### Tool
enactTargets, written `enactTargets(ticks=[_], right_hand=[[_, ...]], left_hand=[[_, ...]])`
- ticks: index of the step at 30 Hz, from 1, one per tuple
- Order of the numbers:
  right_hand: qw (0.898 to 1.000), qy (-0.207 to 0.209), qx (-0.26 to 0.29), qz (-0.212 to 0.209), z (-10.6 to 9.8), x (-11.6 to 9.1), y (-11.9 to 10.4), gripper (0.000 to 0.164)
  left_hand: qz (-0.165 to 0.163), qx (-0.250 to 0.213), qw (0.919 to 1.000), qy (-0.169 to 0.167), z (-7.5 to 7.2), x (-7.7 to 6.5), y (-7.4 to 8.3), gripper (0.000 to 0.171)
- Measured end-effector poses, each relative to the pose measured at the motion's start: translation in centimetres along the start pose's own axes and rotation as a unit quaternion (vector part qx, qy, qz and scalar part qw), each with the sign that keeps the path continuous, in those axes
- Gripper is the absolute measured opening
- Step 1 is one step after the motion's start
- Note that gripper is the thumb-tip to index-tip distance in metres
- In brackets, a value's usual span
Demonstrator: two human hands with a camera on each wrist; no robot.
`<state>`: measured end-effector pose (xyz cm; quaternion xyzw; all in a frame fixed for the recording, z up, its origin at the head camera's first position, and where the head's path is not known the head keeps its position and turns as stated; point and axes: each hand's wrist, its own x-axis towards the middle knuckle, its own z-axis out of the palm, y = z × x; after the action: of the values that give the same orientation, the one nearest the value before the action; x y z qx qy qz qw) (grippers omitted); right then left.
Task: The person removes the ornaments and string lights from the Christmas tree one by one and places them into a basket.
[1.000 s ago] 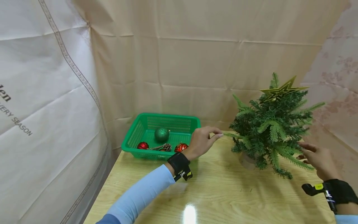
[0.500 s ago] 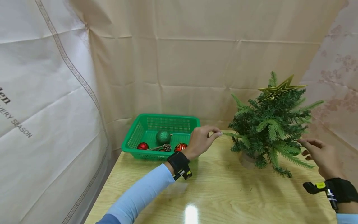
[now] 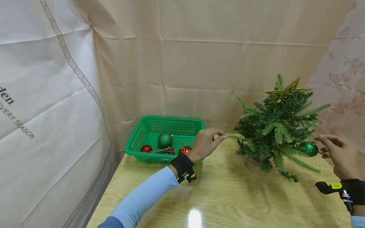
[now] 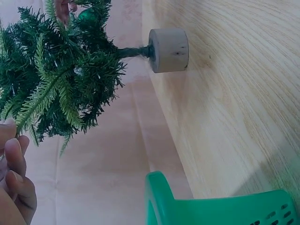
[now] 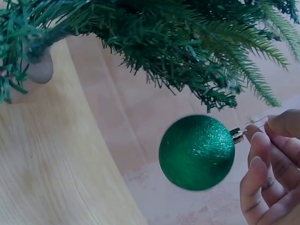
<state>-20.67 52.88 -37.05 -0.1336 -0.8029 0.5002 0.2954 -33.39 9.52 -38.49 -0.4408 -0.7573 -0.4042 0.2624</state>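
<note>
A small artificial Christmas tree with a gold star near its top stands on a round wooden base. My left hand pinches the tip of a light green branch on the tree's left side. On the right side, my right hand pinches the thin hanging loop of a shiny green bauble between thumb and finger. The bauble hangs by its metal cap beside the lower right branches, and in the right wrist view it shows apart from the needles.
Left of the tree, a green plastic basket holds a glittery green bauble, a red bauble, a patterned red bauble and a pine cone. Cloth sheets hang behind the wooden table.
My right hand has drawn back to the right from the tree, and the green bauble, hidden before, now shows beside the branches. My left hand has stayed at the branch tip.
</note>
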Motion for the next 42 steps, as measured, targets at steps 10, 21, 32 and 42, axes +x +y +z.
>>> enactTargets(ticks=[10,21,32,42], right_hand=[[1.0,-0.003,0.003,0.013,-0.8,-0.5,-0.3,0.007],[1.0,-0.023,-0.008,-0.013,-1.6,-1.5,-0.4,0.01],[0.997,-0.017,0.043,-0.062,-3.1,-2.5,-1.3,0.02],[0.991,-0.031,0.089,-0.095,-3.7,-3.8,-2.7,0.022]], left_hand=[[-0.003,0.002,1.0,0.0,0.1,-0.3,-0.1,0.016],[-0.003,0.003,1.0,0.0,0.2,-0.4,-0.1,0.015],[-0.003,0.001,1.0,0.004,0.1,-0.5,-0.1,0.015],[-0.001,-0.001,1.0,0.004,0.1,-0.7,-0.1,0.014]])
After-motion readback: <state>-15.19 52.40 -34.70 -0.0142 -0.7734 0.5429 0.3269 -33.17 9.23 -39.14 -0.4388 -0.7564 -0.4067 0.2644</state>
